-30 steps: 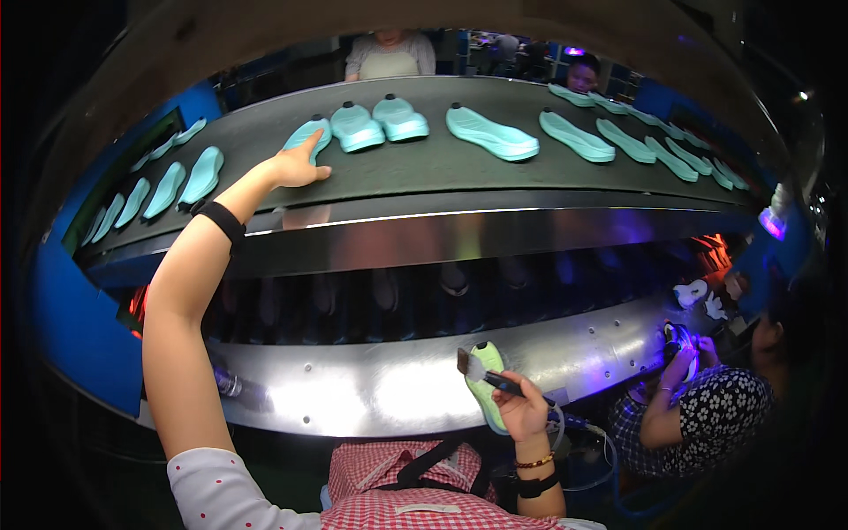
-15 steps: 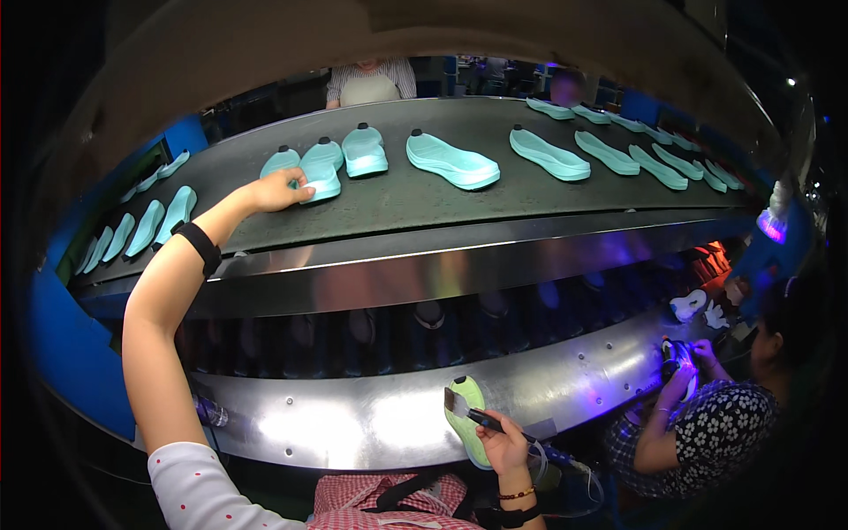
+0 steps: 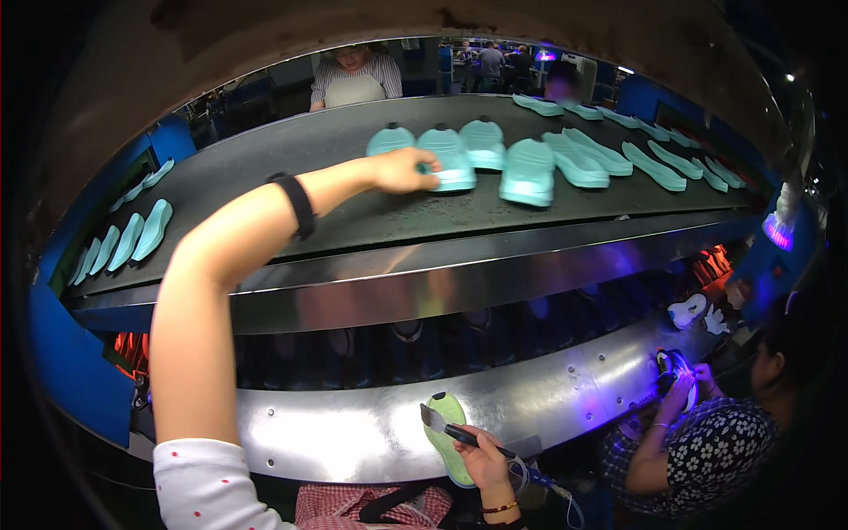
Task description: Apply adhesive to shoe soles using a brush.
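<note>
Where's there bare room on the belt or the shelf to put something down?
On the belt, a wide patch lies between the far-left soles and the left hand. On the shelf, there's room left of the green sole, and some between the right hand and the co-worker's hand. The belt is crowded from the left hand rightward with bunched soles.

Person wears short white cloth sleeve with small red dots point(image 3: 208, 486), 7–8 o'clock. Wide black band point(image 3: 297, 205) round left forearm, 10 o'clock. Red-and-white checked cloth garment point(image 3: 331, 505), 6–7 o'clock, crossed by black strap point(image 3: 389, 503). Right wrist, 5–6 o'clock: dark red and amber beaded bracelet point(image 3: 500, 508). Left hand point(image 3: 406, 170), right hand point(image 3: 482, 459) bare.
</note>
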The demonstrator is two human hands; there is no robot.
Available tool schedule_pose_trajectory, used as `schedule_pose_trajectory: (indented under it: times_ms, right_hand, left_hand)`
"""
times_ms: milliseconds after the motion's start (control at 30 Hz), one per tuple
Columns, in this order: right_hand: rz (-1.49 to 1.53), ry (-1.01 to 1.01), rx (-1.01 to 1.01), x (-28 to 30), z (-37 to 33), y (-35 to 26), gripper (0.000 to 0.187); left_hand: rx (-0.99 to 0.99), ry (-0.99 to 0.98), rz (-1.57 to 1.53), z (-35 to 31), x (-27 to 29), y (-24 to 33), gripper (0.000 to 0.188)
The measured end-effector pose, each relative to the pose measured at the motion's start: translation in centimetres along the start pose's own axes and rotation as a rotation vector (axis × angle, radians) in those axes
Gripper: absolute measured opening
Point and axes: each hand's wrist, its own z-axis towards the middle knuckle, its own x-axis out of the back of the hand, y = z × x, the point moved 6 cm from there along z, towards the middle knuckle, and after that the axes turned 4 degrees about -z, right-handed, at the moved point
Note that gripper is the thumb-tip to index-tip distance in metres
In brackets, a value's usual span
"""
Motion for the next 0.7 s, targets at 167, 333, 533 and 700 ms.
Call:
schedule_pose_trajectory:
  times_ms: [167,333,533,700]
  right_hand:
    - [-0.107,0.005,-0.017,-0.6,0.2,-0.2,0.030]
    - [-0.116,0.053,-0.030,-0.6,0.6,-0.2,0.023]
    - [-0.130,0.047,-0.124,-0.3,1.4,0.6,0.019]
    - [-0.147,0.045,-0.155,0.6,2.0,0.8,0.017]
  left_hand:
    - [0.023,-0.018,-0.345,2.9,-0.6,1.5,0.051]
    - [0.056,-0.019,-0.009,-0.7,1.5,-0.9,0.026]
    - [0.060,0.027,0.094,-11.1,2.6,2.3,0.017]
    - [0.101,0.317,0.113,-19.8,2.4,2.1,0.014]
